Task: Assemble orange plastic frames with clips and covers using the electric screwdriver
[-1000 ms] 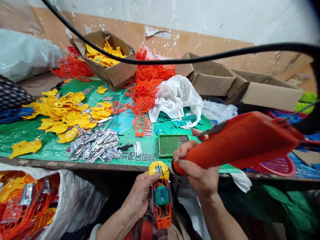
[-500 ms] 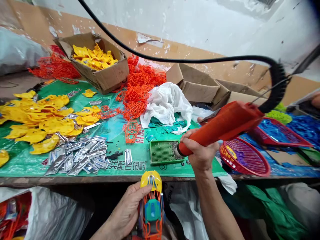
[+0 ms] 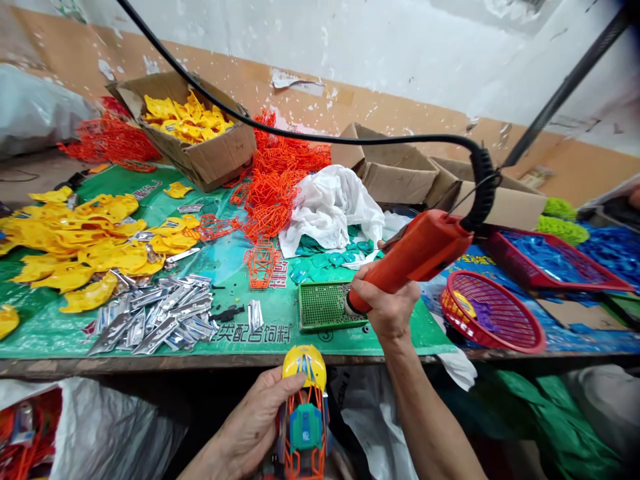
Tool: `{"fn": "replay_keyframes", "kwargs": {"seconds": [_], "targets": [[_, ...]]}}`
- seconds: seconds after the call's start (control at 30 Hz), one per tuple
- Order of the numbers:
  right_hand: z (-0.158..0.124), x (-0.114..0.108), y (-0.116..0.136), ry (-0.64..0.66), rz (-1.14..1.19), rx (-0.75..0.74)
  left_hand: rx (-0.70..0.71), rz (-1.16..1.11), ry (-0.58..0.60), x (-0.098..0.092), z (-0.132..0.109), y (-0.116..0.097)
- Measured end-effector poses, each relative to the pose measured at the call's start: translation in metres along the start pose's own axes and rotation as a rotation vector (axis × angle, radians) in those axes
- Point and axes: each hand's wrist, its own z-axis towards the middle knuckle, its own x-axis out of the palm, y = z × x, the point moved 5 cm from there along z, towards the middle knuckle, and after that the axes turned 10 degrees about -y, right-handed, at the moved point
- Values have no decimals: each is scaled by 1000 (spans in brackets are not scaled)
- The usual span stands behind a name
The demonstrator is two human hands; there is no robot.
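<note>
My right hand (image 3: 387, 307) is wrapped round a red electric screwdriver (image 3: 413, 257), tilted with its nose down at the right end of a green perforated tray (image 3: 320, 310). Small dark screws lie heaped around that nose; its tip is hidden among them. Below the table edge, my left hand (image 3: 260, 417) grips a toy car (image 3: 306, 423) with a yellow front hood, orange cage bars and a teal block in the middle. My left thumb presses on the yellow hood; the car's lower end is cut off by the frame.
Yellow hood parts (image 3: 85, 240) and silver strips (image 3: 160, 313) lie at left. Orange frames (image 3: 280, 173) pile up behind, near a cardboard box (image 3: 215, 157) of yellow parts. A white cloth bag (image 3: 333, 203) sits mid-table; a red basket (image 3: 525, 327) stands right. A black cable (image 3: 350, 140) hangs across.
The screwdriver in my right hand has moved left and slightly down over the tray, and its cable has swung left with it. My left hand and the car stay almost still.
</note>
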Motion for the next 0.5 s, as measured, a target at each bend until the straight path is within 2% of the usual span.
{"fn": "replay_keyframes", "kwargs": {"seconds": [0.5], "targets": [[0, -2, -5, -16, -23, -6, 22, -5, -10, 2, 1, -1]]}}
